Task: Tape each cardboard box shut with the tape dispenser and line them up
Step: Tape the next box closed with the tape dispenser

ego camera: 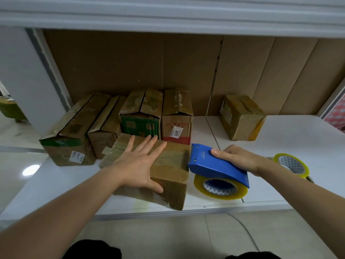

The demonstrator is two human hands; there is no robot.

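Note:
A brown cardboard box [168, 176] lies near the front edge of the white shelf [291, 152]. My left hand [138, 163] presses flat on its top, fingers spread and straight. My right hand [237, 159] grips the blue tape dispenser [214, 165], whose front end touches the box's right side. A roll of clear yellowish tape [220, 187] sits in the dispenser. Behind the box, several taped boxes stand in a row, among them a long one with a green end [71, 133] and one with a red band [177, 116].
One more taped box [240, 116] stands alone at the back right. A spare tape roll [291, 165] lies on the shelf beyond my right wrist. Cardboard sheets [149, 68] line the back wall. An upper shelf [168, 14] overhangs, and a cable runs across the floor below.

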